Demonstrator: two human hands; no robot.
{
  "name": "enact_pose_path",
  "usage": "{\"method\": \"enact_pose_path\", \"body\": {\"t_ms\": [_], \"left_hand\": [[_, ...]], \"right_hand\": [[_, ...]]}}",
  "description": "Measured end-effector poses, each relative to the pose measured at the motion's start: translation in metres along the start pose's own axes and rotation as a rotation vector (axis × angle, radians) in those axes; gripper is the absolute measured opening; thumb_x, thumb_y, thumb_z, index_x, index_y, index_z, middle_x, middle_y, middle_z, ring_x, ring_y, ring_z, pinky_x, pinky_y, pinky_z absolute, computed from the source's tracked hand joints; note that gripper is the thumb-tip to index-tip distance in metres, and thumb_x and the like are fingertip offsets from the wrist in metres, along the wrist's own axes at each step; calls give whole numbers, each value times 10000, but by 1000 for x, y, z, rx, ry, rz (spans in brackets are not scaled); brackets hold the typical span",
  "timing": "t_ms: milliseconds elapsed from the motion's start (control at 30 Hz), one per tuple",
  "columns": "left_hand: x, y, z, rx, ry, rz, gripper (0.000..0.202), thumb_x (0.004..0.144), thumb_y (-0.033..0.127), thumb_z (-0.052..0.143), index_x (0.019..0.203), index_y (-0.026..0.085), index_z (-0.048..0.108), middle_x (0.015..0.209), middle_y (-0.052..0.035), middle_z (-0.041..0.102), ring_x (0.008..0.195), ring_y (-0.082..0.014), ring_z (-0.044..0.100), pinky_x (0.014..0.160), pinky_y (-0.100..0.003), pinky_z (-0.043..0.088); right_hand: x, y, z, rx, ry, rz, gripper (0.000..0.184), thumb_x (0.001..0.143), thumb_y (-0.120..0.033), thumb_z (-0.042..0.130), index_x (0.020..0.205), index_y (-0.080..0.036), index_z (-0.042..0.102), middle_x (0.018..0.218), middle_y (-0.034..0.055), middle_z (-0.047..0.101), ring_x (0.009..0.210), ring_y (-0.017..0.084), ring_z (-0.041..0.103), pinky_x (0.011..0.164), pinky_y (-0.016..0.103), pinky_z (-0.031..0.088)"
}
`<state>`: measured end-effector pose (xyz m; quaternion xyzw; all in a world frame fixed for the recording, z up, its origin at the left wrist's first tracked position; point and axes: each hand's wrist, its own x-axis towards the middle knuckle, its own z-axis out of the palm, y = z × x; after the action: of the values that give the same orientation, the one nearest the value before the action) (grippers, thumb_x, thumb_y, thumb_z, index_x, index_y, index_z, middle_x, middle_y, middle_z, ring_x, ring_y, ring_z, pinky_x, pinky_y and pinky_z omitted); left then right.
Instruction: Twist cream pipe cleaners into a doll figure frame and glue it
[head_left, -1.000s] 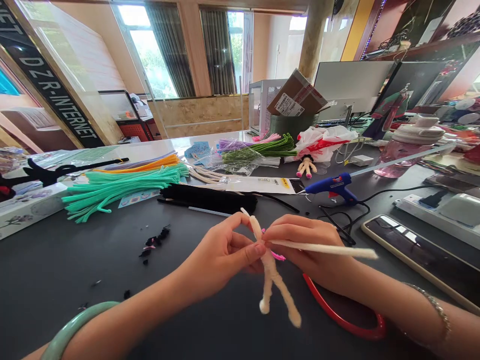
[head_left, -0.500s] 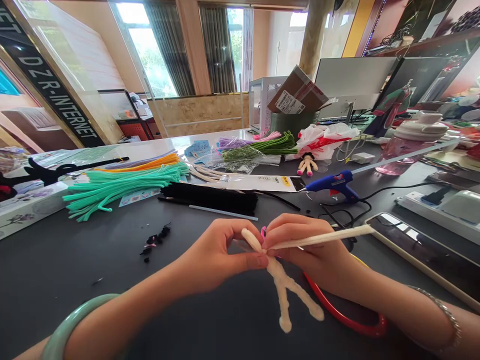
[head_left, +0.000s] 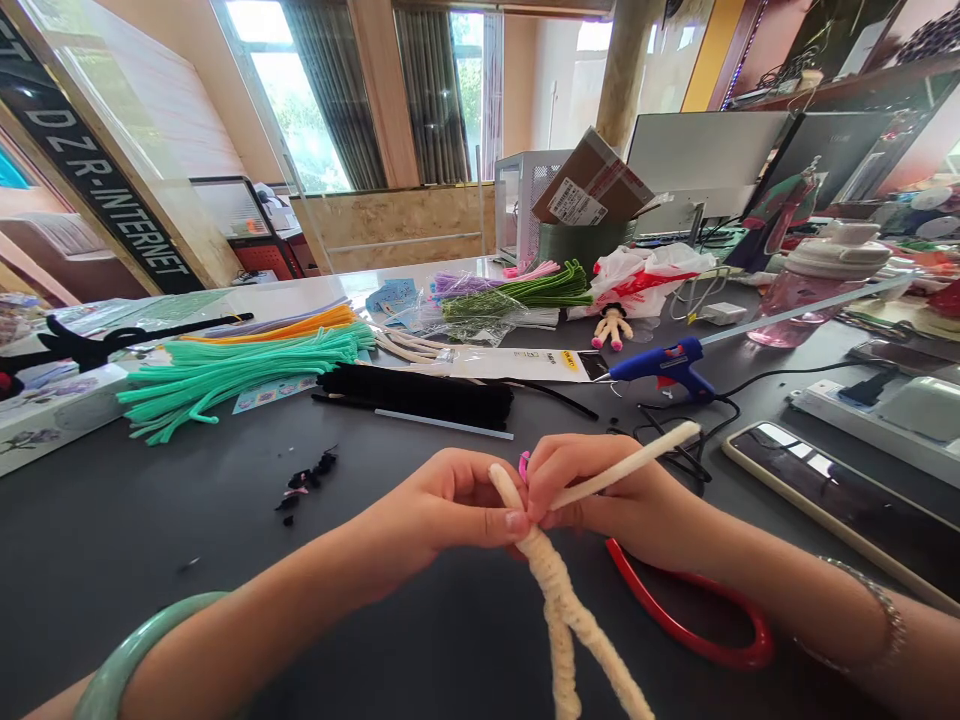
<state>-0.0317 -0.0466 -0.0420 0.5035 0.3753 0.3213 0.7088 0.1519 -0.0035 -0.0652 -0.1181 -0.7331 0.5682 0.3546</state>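
Both hands meet over the dark table (head_left: 150,540), pinched on a cream pipe-cleaner figure (head_left: 559,600). My left hand (head_left: 450,505) grips its twisted body just below the top, thumb and fingers closed. My right hand (head_left: 600,490) is closed on the loose cream pipe-cleaner end (head_left: 637,462), which sticks out up and to the right. A bit of pink pipe cleaner (head_left: 523,463) shows between the fingers. The figure's two legs hang down toward me. A red-handled tool (head_left: 690,625) lies under my right wrist.
Bundles of teal (head_left: 240,375), orange, black (head_left: 416,395), green (head_left: 525,290) and purple pipe cleaners lie across the table. A blue glue gun (head_left: 664,365) with its cord, a small doll (head_left: 611,325), a phone (head_left: 840,505) and a power strip sit to the right. Black scraps (head_left: 307,480) lie at left.
The loose cream end has swung from pointing right to pointing up and right. The figure's legs have dropped lower and closer to me. Both hands keep their grip.
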Motion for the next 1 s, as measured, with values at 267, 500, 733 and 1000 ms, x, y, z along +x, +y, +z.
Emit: {"method": "enact_pose_path", "body": {"t_ms": [267, 500, 733, 1000], "left_hand": [[-2, -1, 4, -41, 39, -35, 127, 605, 237, 744, 568, 157, 653, 576, 17, 566, 588, -108, 487, 653, -243, 399], [-1, -4, 7, 4, 117, -16, 98, 564, 194, 668, 497, 170, 601, 528, 26, 529, 569, -113, 433, 614, -243, 332], [0, -5, 10, -20, 184, -19, 101, 569, 219, 671, 531, 170, 591, 558, 32, 490, 588, -113, 395, 587, -237, 295], [-1, -6, 11, 2, 200, -37, 86, 578, 217, 634, 552, 170, 566, 536, 43, 454, 571, -111, 365, 579, -240, 285]], "right_hand": [[-1, 2, -1, 6, -36, 13, 146, 787, -77, 645, 766, -200, 720, 802, -9, 578, 704, 81, 566, 634, 188, 483], [2, -2, 2, -122, 25, 56, 116, 756, -304, 718, 710, -198, 724, 762, -1, 569, 631, 85, 521, 565, 203, 455], [2, 2, 1, -160, 50, -40, 109, 782, -295, 689, 762, -187, 698, 761, 11, 591, 695, 120, 552, 639, 251, 469], [0, 1, 2, -225, 34, -24, 26, 787, -192, 665, 779, -172, 651, 786, 16, 610, 723, 124, 565, 651, 250, 455]]}}
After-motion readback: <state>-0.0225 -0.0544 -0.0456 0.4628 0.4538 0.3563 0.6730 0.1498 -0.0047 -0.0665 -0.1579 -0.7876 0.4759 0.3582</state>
